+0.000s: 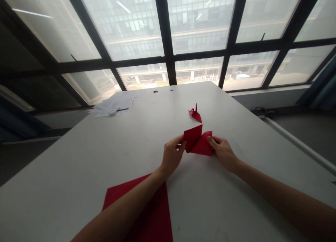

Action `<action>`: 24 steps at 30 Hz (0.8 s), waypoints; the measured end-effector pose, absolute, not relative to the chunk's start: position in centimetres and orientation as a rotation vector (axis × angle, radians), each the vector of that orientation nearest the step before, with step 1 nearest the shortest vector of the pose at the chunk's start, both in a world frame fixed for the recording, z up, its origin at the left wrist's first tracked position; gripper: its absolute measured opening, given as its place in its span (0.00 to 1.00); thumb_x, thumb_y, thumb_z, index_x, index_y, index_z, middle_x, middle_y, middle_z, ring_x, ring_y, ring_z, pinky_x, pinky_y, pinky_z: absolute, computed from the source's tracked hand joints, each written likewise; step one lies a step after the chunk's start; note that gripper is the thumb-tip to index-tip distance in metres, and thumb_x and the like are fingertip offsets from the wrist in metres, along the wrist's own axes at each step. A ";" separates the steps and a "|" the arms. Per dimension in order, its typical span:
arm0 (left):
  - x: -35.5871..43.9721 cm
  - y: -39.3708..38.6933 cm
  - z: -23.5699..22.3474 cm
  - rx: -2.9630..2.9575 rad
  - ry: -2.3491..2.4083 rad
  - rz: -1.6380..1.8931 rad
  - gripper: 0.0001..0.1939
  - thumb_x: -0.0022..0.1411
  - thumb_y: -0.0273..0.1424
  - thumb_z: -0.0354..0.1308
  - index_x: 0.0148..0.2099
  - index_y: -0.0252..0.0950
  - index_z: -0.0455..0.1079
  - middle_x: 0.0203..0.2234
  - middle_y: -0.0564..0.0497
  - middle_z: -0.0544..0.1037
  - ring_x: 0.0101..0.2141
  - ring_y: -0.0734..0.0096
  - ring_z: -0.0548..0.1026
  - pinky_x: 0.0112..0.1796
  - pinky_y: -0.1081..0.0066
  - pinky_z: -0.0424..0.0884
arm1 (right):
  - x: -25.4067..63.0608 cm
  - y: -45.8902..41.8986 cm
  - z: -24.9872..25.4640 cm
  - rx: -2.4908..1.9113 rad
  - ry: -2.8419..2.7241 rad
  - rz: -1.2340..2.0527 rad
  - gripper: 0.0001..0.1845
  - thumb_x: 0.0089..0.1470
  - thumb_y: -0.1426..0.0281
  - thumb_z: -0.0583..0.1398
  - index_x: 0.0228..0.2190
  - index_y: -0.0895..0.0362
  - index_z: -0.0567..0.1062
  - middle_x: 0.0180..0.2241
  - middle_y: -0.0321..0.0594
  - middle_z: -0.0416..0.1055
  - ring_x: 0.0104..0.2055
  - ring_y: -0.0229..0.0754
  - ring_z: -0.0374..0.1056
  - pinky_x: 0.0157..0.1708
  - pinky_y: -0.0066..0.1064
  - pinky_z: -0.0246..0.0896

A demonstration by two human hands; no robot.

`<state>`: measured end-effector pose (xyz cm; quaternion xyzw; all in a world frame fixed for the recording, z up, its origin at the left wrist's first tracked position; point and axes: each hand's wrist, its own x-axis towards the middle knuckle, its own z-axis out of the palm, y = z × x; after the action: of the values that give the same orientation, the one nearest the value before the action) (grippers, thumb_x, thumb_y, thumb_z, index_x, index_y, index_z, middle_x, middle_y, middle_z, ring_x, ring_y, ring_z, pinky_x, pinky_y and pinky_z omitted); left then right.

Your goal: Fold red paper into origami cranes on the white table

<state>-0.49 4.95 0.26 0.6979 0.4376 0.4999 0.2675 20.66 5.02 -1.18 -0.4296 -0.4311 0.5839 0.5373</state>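
Plainly, the left hand and the right hand angled inward, pinching opposite edges of a folded red paper piece between them. Its crease slanted away rightward, its long axis unclear; just beyond the grip stood a small red paper crane.

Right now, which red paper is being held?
The creased piece, between left hand and right hand; the crane and large sheet rest on the table, unheld.

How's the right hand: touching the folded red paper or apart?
Touching. The head view shows the right hand pinching the folded red paper, thumb overlapping its right edge.
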 end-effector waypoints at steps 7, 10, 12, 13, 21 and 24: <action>-1.4 6.6 -0.3 1.374 1.205 1.627 0.15 0.63 0.35 0.60 0.49 0.32 0.72 0.40 0.46 0.81 0.38 0.64 0.80 0.39 0.65 0.78 | 20.1 4.3 -0.4 -1.301 -1.165 1.149 0.23 0.50 0.50 0.66 0.31 0.59 0.78 0.21 0.37 0.70 0.18 0.35 0.59 0.15 0.28 0.53; -1.7 6.9 -0.6 1.363 1.264 1.608 0.15 0.60 0.35 0.62 0.47 0.32 0.73 0.37 0.47 0.81 0.35 0.65 0.79 0.36 0.67 0.77 | 20.3 4.4 -0.3 -1.355 -1.152 0.973 0.34 0.46 0.52 0.68 0.50 0.58 0.74 0.39 0.47 0.76 0.29 0.43 0.69 0.20 0.30 0.63; -1.5 6.8 -0.4 1.386 1.250 1.585 0.15 0.59 0.34 0.63 0.47 0.32 0.74 0.35 0.48 0.80 0.34 0.66 0.79 0.36 0.68 0.76 | 20.6 4.6 -0.3 -1.333 -1.155 0.880 0.41 0.45 0.53 0.70 0.56 0.57 0.69 0.49 0.51 0.73 0.40 0.48 0.71 0.29 0.33 0.70; -1.4 6.6 -0.3 1.392 1.226 1.566 0.16 0.59 0.34 0.63 0.48 0.32 0.73 0.33 0.49 0.80 0.33 0.66 0.78 0.35 0.69 0.76 | 20.7 4.7 -0.3 -1.309 -1.168 0.875 0.41 0.45 0.53 0.70 0.57 0.57 0.69 0.51 0.52 0.72 0.43 0.50 0.71 0.33 0.35 0.71; -0.5 5.8 0.3 1.462 1.050 1.397 0.23 0.62 0.34 0.60 0.58 0.41 0.61 0.37 0.50 0.78 0.35 0.68 0.78 0.36 0.68 0.76 | 20.4 3.5 1.7 -0.960 -1.266 1.569 0.21 0.50 0.59 0.68 0.43 0.57 0.79 0.39 0.45 0.80 0.38 0.49 0.76 0.38 0.39 0.73; -0.4 5.4 0.5 1.813 1.232 1.502 0.07 0.63 0.31 0.60 0.44 0.40 0.71 0.47 0.46 0.72 0.43 0.64 0.75 0.40 0.64 0.75 | 20.3 3.5 1.7 -1.045 -1.178 1.555 0.16 0.48 0.61 0.70 0.37 0.57 0.80 0.37 0.44 0.80 0.36 0.49 0.76 0.34 0.37 0.73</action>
<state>-0.43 5.40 0.54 0.6624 0.4502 0.5486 0.2399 20.30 3.46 1.70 -0.4221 -0.4760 0.6284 0.4476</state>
